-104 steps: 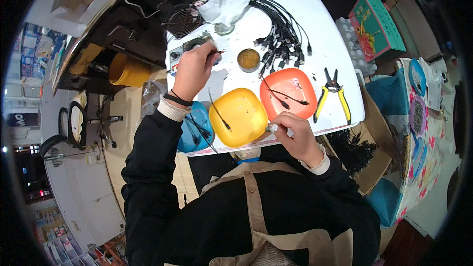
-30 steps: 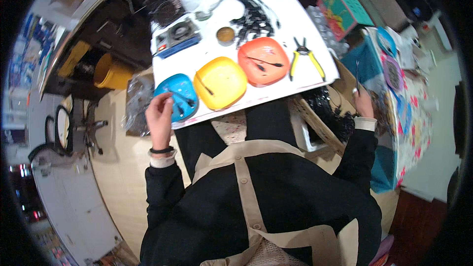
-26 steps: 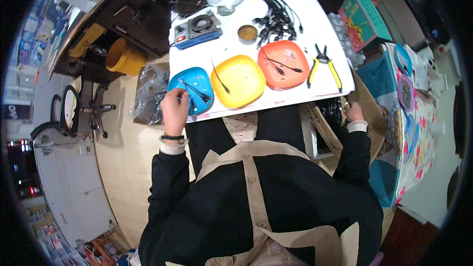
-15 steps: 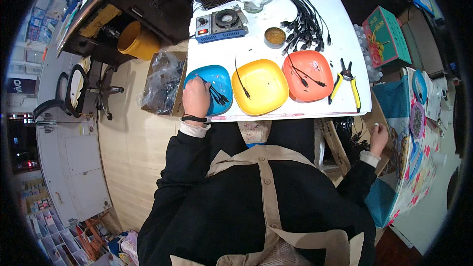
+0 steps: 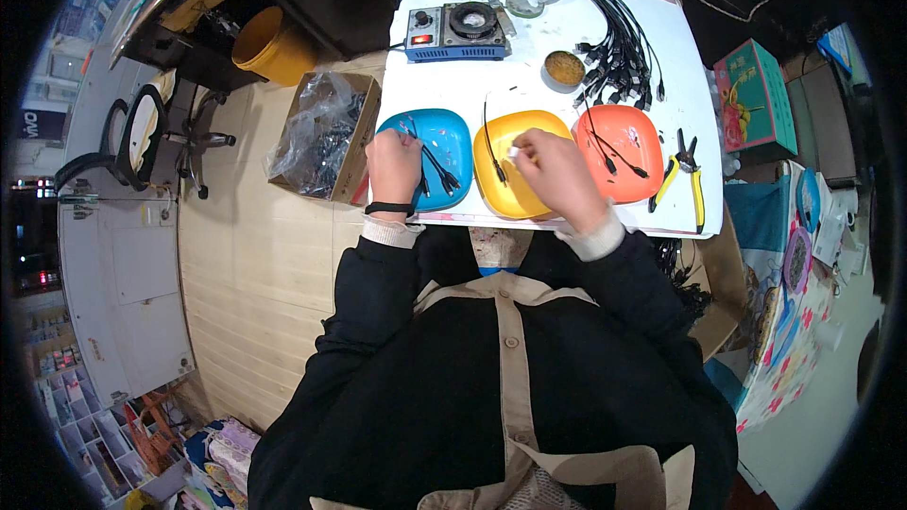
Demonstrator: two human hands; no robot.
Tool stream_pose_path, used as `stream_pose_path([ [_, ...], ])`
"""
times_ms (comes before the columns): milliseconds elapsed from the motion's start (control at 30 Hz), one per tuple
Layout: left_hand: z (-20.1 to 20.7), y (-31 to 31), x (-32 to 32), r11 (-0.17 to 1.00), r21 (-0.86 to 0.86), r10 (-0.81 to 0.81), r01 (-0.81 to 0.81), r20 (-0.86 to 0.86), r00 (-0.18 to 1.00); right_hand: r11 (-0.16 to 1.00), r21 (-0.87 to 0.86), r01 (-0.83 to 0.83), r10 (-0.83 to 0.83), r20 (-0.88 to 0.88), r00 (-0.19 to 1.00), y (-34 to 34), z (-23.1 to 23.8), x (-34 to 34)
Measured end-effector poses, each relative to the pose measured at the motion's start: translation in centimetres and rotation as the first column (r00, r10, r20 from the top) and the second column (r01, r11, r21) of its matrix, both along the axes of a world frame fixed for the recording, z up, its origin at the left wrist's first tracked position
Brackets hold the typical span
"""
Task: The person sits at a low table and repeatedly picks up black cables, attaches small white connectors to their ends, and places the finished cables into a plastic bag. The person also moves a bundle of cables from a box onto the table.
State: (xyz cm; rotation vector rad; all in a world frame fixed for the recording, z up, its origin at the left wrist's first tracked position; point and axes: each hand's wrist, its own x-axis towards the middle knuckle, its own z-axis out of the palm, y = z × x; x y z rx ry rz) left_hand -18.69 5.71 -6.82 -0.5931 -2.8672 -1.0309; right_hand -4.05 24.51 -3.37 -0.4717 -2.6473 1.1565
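Short black cables (image 5: pixel 440 168) are laid in a blue tray (image 5: pixel 454 132) at the front left corner of the tabletop (image 5: pixel 425 85), with a single black cable (image 5: pixel 491 146) in the yellow tray (image 5: pixel 520 194) beside it. Left hand (image 5: pixel 394 164): held over the left side of the blue tray, fingers bent and drawn close together; whether a cable is pinched between them cannot be told. Right hand (image 5: pixel 567 179): poised above the yellow tray, thumb and fingertips nearly together at a small white piece (image 5: pixel 513 152), which may be gripped or worn. For good handling, one cable is best separated from the cluster before being lifted, with the grip taken on the sheath rather than at the thin tip, so that the end is not bent. The plugs (image 5: pixel 452 180) should be allowed to slide free of one another, and the yellow tray's rim should not be leaned upon, lest the tray be tipped near the front edge.
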Motion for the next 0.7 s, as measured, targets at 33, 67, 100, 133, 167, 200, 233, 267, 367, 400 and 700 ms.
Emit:
stream_pose_path([
  [33, 0.1, 0.0, 0.0, 1.000, 0.006, 0.002, -0.002, 0.022, 1.000, 1.000, 0.025, -0.014, 0.014, -0.012, 1.000, -0.5, -0.8, -1.4],
  [67, 0.2, -0.2, 0.0, 0.999, 0.045, 0.018, -0.020, 0.031, 0.999, 0.999, 0.036, 0.000, -0.003, 0.064, 0.998, -0.9, -1.4, -2.4],
  [100, 0.5, -0.5, 0.1, 0.996, 0.079, 0.030, -0.034, 0.057, 0.998, 0.999, 0.043, -0.009, 0.007, 0.060, 0.998, -1.2, -2.0, -3.0],
  [133, 0.9, -0.7, 0.2, 0.992, 0.115, 0.039, -0.047, 0.075, 0.996, 0.999, 0.043, -0.008, 0.004, 0.081, 0.997, -1.3, -2.5, -3.5],
  [167, 1.4, -0.9, 0.4, 0.987, 0.152, 0.030, -0.048, 0.123, 0.992, 0.999, 0.047, -0.002, -0.002, 0.100, 0.995, -1.3, -2.8, -3.8],
  [200, 1.9, -1.1, 0.6, 0.981, 0.195, -0.010, -0.012, 0.112, 0.994, 0.998, 0.060, 0.000, -0.006, 0.094, 0.996, -1.4, -3.0, -3.9],
  [233, 2.5, -1.2, 0.8, 0.971, 0.237, -0.049, 0.024, 0.099, 0.994, 0.997, 0.076, 0.005, -0.011, 0.085, 0.996, -1.4, -2.9, -3.9],
  [267, 3.2, -1.3, 0.9, 0.958, 0.281, -0.087, 0.061, 0.080, 0.993, 0.996, 0.092, 0.009, -0.016, 0.076, 0.997, -1.3, -2.7, -3.8],
  [367, 5.3, -1.0, 2.2, 0.770, 0.638, -0.291, -0.021, 0.379, 0.879, 1.000, -0.024, 0.000, 0.000, 0.011, 1.000, -1.2, -1.1, -3.0],
  [400, 6.0, -0.9, 3.0, 0.655, 0.742, -0.399, -0.145, 0.502, 0.768, 0.997, -0.073, -0.008, 0.003, -0.075, 0.997, -1.3, -0.3, -2.5],
  [700, 10.6, -0.1, 9.9, 0.551, 0.835, -0.699, 0.002, 0.460, 0.548, 0.454, -0.882, -0.126, 0.074, -0.104, 0.992, -1.7, 7.2, 3.3],
])
